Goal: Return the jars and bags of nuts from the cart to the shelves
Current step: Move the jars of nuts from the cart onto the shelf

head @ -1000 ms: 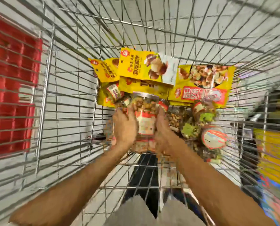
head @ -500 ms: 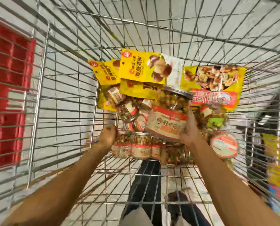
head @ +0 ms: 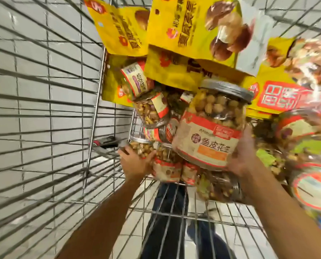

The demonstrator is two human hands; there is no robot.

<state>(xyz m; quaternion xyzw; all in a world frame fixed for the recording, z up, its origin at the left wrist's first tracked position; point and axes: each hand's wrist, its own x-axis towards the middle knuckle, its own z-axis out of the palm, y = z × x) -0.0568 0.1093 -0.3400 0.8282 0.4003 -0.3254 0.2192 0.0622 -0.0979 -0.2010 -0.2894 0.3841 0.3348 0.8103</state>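
1. The big jar (head: pixel 210 126) is in the centre of the frame, raised above the other jars (head: pixel 152 109) that lie in the cart (head: pixel 44 109). The right hand (head: pixel 243 157) grips it at the lower right side, with the fingers curled behind the label.
2. The left hand (head: pixel 135 163), at centre left, has its fingers closed round a small jar (head: pixel 141 146) low in the heap.
3. The big jar looks full, stiff and smooth, so I judge it rather heavy and slippery for one hand. A palm under the base seems safer than the grey lid (head: pixel 227 90).
4. The small jar should be light and fit one hand.
5. The yellow bags (head: pixel 193 28), at the top, are probably soft and light.
6. Wire walls close the left side, and blurred jars crowd the right. The free way seems to be upward, toward the bottom of the frame.
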